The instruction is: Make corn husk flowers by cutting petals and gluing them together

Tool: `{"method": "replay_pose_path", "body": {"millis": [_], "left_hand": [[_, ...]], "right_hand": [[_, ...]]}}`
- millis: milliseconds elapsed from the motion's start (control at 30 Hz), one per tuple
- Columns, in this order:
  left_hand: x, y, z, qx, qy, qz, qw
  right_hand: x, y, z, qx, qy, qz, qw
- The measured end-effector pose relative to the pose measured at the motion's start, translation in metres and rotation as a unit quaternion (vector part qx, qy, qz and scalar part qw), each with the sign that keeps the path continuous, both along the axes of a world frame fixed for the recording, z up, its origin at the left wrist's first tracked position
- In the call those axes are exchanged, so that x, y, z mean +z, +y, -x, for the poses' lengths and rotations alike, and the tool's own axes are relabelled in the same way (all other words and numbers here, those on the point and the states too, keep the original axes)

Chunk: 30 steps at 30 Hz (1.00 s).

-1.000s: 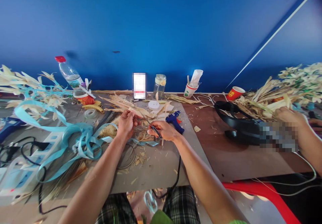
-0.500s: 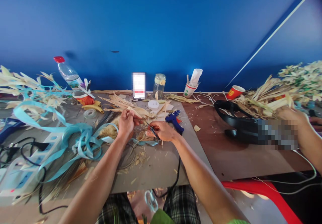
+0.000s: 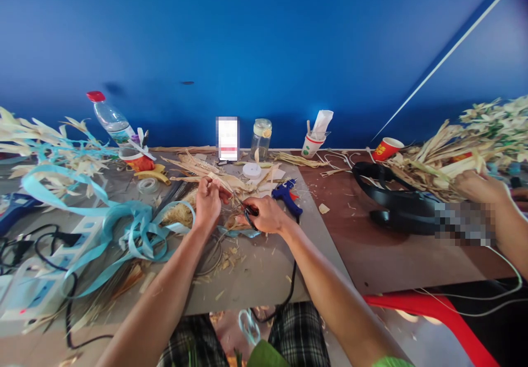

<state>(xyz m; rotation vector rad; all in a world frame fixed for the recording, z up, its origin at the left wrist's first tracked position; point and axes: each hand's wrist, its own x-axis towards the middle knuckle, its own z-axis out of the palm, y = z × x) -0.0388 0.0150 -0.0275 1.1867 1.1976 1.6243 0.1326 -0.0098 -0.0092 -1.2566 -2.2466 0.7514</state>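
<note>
My left hand [image 3: 209,201] is closed in a pinch on a pale strip of dried husk [image 3: 213,177]. My right hand [image 3: 265,214] grips black-handled scissors [image 3: 249,212], with the blades pointing up and left toward the strip. Whether the blades touch it cannot be made out. Under and behind both hands lies a heap of dry husks [image 3: 235,182]. A tan fibre bundle [image 3: 180,214] sits just left of my left hand. To the right of my right hand rests a blue glue gun [image 3: 287,196].
Tangled light-blue ribbon [image 3: 138,229] and a power strip [image 3: 78,246] occupy the left. Along the wall stand a bottle [image 3: 111,119], a lit phone [image 3: 228,138], a jar [image 3: 261,138] and a paper cup [image 3: 312,145]. At right, a co-worker's hand [image 3: 480,188] is near black headgear [image 3: 396,213].
My right hand has turned slightly, and the scissors' handle loops show at a different angle. My left hand keeps its pinch. The co-worker's hand and the headgear have shifted a little.
</note>
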Motion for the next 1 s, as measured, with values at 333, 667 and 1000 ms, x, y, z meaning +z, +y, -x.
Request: {"method": "replay_pose_path", "body": {"millis": [333, 667, 1000], "left_hand": [[-0.0022, 0.0026, -0.0003, 0.007, -0.058, -0.010, 0.998], [-0.0091, 0.0061, 0.0015, 0.000, -0.054, -0.004, 0.999], [-0.0057, 0.0048, 0.0000, -0.004, -0.066, -0.001, 0.998]], "right_hand": [[0.0011, -0.0009, 0.0010, -0.012, -0.015, -0.028, 0.999], [0.0054, -0.0023, 0.0020, -0.005, 0.016, 0.005, 1.000], [0.0051, -0.0025, 0.0023, -0.005, 0.036, 0.033, 0.999]]}}
